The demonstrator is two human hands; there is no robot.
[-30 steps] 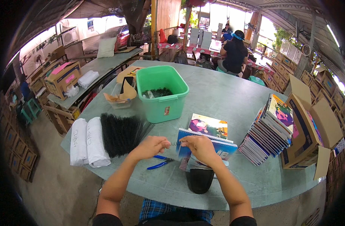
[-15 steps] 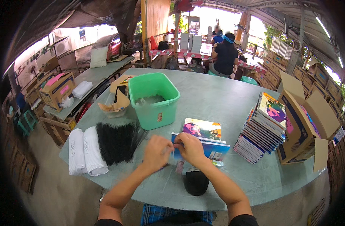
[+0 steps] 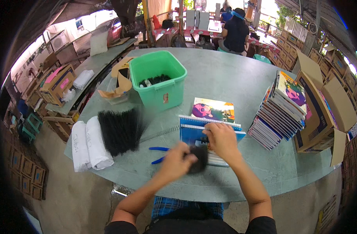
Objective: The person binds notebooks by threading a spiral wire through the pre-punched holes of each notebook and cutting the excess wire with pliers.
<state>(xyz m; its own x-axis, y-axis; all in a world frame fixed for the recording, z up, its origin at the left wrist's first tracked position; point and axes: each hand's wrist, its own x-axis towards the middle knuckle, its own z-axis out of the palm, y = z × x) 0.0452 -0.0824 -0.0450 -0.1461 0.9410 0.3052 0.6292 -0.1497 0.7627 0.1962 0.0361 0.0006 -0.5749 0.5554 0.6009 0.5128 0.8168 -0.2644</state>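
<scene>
A grey-green bench [image 3: 229, 74] with a curved edge stands on a bare concrete floor [image 3: 69, 195]. A long table [image 3: 104, 58] runs far left, near green stools [image 3: 31, 124]; cartons [image 3: 289, 48] are stacked far right. Daylight [image 3: 267, 16] shines in at the far side under a sloping roof [image 3: 332, 15].

The left hand [image 3: 176, 160], blurred and curled, sits nearer; the right hand [image 3: 221, 139] bends its fingers [image 3: 212, 128] farther right; forearms [image 3: 251, 182] angle inward.

Grey-green bench [image 3: 240, 80], on it green tub [image 3: 153, 95], black spiral coils [image 3: 120, 130], two white bundles [image 3: 98, 144], blue-handled pliers [image 3: 159, 148], stacked notebooks [image 3: 280, 115], open cardboard box [image 3: 311, 136]
</scene>
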